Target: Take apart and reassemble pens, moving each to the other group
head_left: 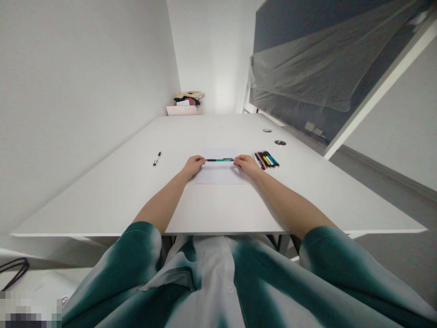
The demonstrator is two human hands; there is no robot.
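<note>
A green and black pen (pixel 220 160) lies level between my two hands, over a white sheet of paper (pixel 220 176). My left hand (pixel 194 165) pinches its black end, and my right hand (pixel 247 164) has its fingers closed on the other end, where the clip shows. Just right of my right hand is a row of several pens and markers (pixel 266 160) in black, pink, yellow, blue and green. Off to the left, a white and black marker (pixel 157 159) rests by itself on the table.
The white table (pixel 218 209) has two round grommets (pixel 280 143) near its right edge. At the far end stands a pale box (pixel 182 110) with cloth-like items piled in it. A wall runs along the left; a dark panel (pixel 300 68) under plastic film stands at right.
</note>
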